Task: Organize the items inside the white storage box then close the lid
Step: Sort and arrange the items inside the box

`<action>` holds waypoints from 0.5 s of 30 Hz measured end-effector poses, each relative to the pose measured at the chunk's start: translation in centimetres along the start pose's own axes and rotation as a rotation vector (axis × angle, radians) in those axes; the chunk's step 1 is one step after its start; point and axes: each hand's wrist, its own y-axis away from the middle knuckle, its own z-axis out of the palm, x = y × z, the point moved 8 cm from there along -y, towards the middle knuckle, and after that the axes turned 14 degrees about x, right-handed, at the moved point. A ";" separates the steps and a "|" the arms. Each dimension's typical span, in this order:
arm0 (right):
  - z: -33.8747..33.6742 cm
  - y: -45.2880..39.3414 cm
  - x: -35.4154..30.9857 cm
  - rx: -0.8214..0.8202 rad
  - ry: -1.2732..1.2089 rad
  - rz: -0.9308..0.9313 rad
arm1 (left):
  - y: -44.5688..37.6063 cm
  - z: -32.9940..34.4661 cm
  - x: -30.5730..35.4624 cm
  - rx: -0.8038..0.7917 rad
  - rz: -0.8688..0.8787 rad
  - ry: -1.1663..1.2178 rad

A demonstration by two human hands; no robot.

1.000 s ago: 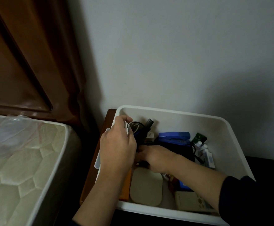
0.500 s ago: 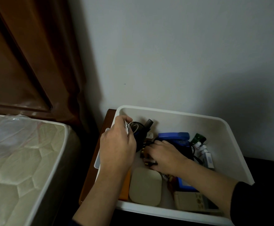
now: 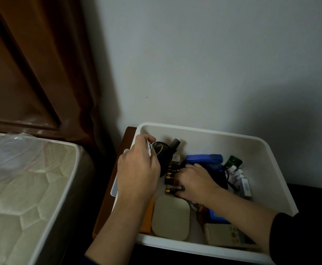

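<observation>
Grey-white wall [image 3: 204, 64] fills the back of the room; a brown wooden headboard [image 3: 22, 64] and a quilted mattress [image 3: 22, 188] are at left. White storage box [image 3: 271, 163] stands open on a dark desk [image 3: 313, 196]. Inside, the left hand [image 3: 137, 173] pinches something small and white, and the right hand [image 3: 196, 181] curls around batteries [image 3: 170, 175].

White rectangular plastic storage box [image 3: 267, 161] stands open against the wall, cluttered with black batteries [image 3: 170, 174], a blue stapler [image 3: 204, 158] and a beige rounded case [image 3: 170, 217].

Right hand [image 3: 193, 181] slid right (uncovering batteries [image 3: 171, 174]).
</observation>
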 end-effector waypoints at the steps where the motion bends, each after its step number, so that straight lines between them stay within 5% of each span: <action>1: -0.1 -0.1 0.0 -0.004 -0.009 0.026 | 0.0 0.0 0.0 -0.001 -0.001 -0.003; 15: 0.3 -0.2 -0.3 -0.116 -0.242 0.205 | 0.0 -0.3 0.4 0.011 0.017 0.007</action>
